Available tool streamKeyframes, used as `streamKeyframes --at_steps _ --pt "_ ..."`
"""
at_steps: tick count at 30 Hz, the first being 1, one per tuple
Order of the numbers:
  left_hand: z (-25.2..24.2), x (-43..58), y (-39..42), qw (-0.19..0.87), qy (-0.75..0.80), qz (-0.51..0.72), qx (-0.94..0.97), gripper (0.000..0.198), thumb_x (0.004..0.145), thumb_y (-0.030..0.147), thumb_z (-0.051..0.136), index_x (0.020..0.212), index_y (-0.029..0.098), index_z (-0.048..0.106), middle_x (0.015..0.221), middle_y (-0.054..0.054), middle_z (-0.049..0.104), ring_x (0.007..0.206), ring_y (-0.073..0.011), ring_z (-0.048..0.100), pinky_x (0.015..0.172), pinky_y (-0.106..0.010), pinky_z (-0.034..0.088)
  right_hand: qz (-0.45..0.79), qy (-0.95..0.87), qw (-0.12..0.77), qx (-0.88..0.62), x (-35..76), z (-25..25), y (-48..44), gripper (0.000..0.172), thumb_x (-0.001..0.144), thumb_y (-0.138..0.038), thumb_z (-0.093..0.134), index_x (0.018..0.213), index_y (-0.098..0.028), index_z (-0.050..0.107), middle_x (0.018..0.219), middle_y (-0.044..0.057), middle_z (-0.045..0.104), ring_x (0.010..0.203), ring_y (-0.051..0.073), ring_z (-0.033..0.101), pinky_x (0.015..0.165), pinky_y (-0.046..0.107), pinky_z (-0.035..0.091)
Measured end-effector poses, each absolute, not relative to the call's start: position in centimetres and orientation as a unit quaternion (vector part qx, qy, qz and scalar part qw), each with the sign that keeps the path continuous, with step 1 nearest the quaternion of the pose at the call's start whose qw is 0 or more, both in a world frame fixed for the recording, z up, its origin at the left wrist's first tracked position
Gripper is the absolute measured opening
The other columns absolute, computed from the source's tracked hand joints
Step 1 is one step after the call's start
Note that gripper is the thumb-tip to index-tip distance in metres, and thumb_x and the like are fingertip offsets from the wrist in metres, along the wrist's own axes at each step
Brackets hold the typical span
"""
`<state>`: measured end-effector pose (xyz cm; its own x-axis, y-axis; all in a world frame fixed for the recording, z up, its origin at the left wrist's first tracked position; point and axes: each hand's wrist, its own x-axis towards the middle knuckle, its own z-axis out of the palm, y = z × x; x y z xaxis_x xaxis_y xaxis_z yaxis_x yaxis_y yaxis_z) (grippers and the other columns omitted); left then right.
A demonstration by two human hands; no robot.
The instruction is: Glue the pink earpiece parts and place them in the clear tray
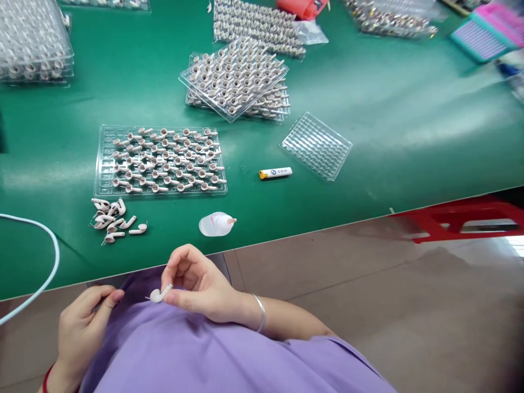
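My right hand (196,286) pinches a small white earbud shell (159,295) between thumb and fingers, held low over my purple top, below the table edge. A silver bangle sits on that wrist. My left hand (84,322) is curled closed at the lower left; a thin dark thing may be in its fingers, too small to name. On the green table (368,136) just above lie a loose pile of white earbud shells (112,218) and a small clear squeeze bottle (216,224) on its side.
A clear tray (102,164) partly filled with shells lies left of centre. Stacked full trays (237,76) sit behind it, an empty clear tray (316,146) to the right, and a white lighter (275,173) between. A white cable (49,240) curves at left. A red stool (462,218) stands under the table.
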<state>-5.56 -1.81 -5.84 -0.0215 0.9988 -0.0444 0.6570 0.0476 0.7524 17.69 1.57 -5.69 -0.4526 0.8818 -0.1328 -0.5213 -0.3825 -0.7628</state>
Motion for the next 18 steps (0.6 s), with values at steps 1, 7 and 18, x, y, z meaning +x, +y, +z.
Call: streamKeyframes --at_steps 1,7,18 --pt "-6.2 -5.6 -1.9 0.306 0.664 0.287 0.619 0.013 0.083 0.034 0.065 0.081 0.024 0.073 0.072 0.001 0.072 0.062 -0.0133 0.065 0.061 -0.020 0.050 0.789 -0.323 0.447 -0.269 17.7 -5.7 1.6 0.042 0.073 -0.028 0.081 0.096 -0.021 0.047 0.081 -0.004 0.062 0.072 0.007 0.060 0.071 0.022 0.051" --pt "-5.1 -4.5 -1.9 0.303 0.580 0.304 0.692 0.031 0.092 0.029 0.055 0.064 0.020 0.064 0.059 0.001 0.064 0.053 -0.0114 0.061 0.052 -0.021 0.048 0.805 -0.293 0.442 -0.267 17.5 -5.6 1.8 0.043 0.072 -0.027 0.082 0.097 -0.022 0.048 0.082 -0.004 0.062 0.072 0.007 0.060 0.072 0.023 0.050" --pt "-2.5 -2.1 1.2 0.008 0.346 0.274 0.897 0.033 0.081 0.008 0.071 0.113 0.004 0.064 0.093 -0.013 0.075 0.084 -0.0199 0.070 0.089 -0.031 0.052 0.755 -0.364 0.475 -0.270 17.3 -5.5 1.8 0.036 0.079 -0.018 0.074 0.102 -0.023 0.047 0.085 -0.003 0.059 0.076 0.007 0.060 0.076 0.024 0.052"
